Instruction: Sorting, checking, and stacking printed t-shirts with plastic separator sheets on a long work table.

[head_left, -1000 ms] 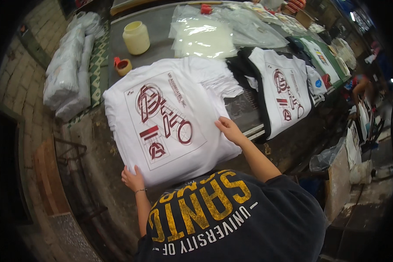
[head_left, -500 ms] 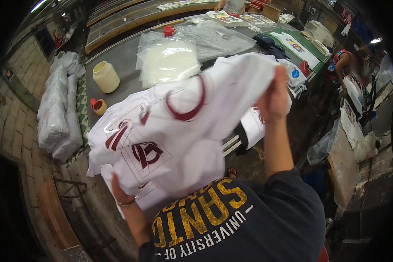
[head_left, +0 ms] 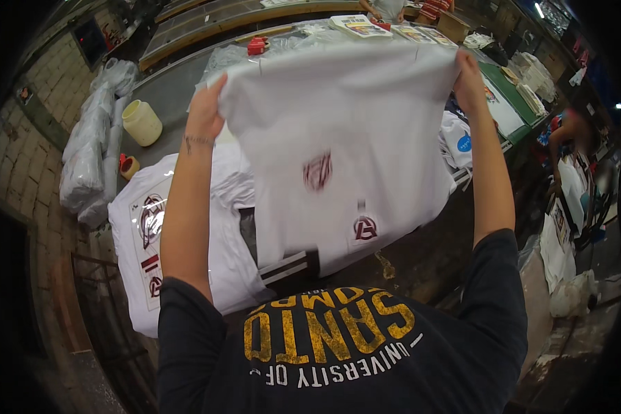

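A white shirt [head_left: 352,103] with maroon prints is stretched wide between my two raised hands, partly blurred by motion. My left hand [head_left: 205,110] is closed on its left upper corner. The right upper corner is pinched in my right hand [head_left: 469,83]. Below my left forearm lies another white shirt [head_left: 221,255] with maroon prints, clear sheets over its printed parts; my arm covers some of it. Dark bars with white stripes [head_left: 283,268] show under the held shirt's lower edge. A white garment with a blue round print [head_left: 459,141] lies just beyond my right forearm.
A cream jar [head_left: 142,123] and a tape roll [head_left: 129,166] stand on the table's left. Plastic-wrapped bundles [head_left: 93,155] lean at the left. A red tape dispenser [head_left: 257,45] and printed stacks [head_left: 359,26] lie farther back. One person [head_left: 573,134] bends at the right; others stand at the far side.
My left hand has risen from the lower left to the shirt's upper corner. The held shirt has opened out and shifted right, uncovering the shirt lying at the left.
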`<state>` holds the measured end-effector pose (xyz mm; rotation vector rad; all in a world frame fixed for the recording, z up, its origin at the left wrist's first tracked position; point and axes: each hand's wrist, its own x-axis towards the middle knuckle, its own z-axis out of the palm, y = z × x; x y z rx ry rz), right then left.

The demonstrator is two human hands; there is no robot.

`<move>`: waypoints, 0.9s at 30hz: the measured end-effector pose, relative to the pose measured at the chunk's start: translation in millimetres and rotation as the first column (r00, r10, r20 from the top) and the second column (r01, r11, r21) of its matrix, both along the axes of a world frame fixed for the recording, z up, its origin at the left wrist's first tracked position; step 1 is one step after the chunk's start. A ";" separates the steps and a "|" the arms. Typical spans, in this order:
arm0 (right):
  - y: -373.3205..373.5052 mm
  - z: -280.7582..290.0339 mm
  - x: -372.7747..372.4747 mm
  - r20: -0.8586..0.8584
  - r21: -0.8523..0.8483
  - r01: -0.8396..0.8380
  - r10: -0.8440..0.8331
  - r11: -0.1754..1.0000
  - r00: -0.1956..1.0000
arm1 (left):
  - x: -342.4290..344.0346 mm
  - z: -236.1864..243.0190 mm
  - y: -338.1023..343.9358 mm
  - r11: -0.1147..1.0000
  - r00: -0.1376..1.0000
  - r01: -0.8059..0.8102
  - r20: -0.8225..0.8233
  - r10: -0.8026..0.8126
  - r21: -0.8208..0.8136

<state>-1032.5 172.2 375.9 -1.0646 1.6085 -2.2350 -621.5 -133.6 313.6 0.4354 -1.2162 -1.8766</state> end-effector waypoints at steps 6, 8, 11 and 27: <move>55.6 25.4 -58.4 -0.045 -0.451 -0.027 0.007 0.892 0.999 | -61.6 58.6 80.4 0.976 0.983 -0.147 -0.136 0.125 -0.163; 100.3 7.9 -55.6 0.010 -0.425 0.065 -0.067 0.903 0.998 | -68.1 45.1 113.5 0.973 0.985 -0.171 -0.058 0.164 -0.155; 142.5 -62.4 -50.4 0.261 -0.166 0.209 -0.161 0.964 0.952 | -72.1 4.6 165.6 0.983 0.968 -0.175 0.171 0.183 -0.062; 213.6 -427.7 13.3 -0.158 0.447 0.580 -0.578 0.681 0.801 | 40.4 -307.1 250.1 0.999 0.831 0.045 0.556 -0.026 -0.020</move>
